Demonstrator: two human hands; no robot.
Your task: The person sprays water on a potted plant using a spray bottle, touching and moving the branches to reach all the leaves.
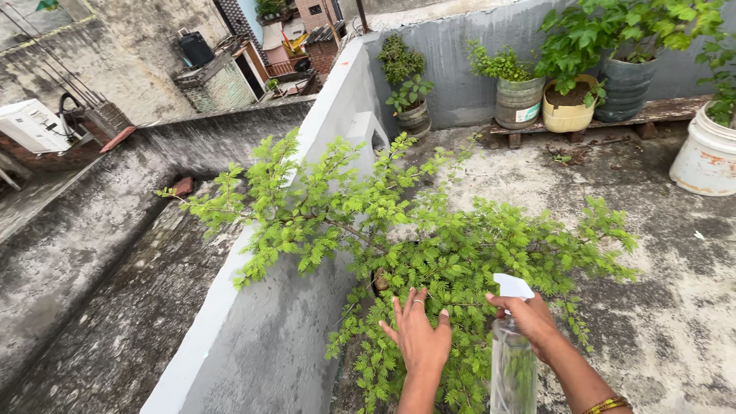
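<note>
A bushy plant [429, 230] with fine light-green feathery leaves spreads across the middle of the head view, beside a low grey parapet wall [307, 307]. My left hand [418, 333] is open, fingers apart, resting on the leaves near the plant's centre; it wears a ring. My right hand [529, 318] is closed around the neck of a clear spray bottle [514, 368] with a white trigger head, held upright just above the foliage on the right. A gold bangle sits on my right wrist.
Several potted plants stand along the back wall: a grey pot [519, 100], a yellow pot [569, 113], a dark ribbed pot [625, 88] on a wooden plank, and a white bucket [704, 157] at right. Beyond the parapet lies a lower rooftop [92, 253].
</note>
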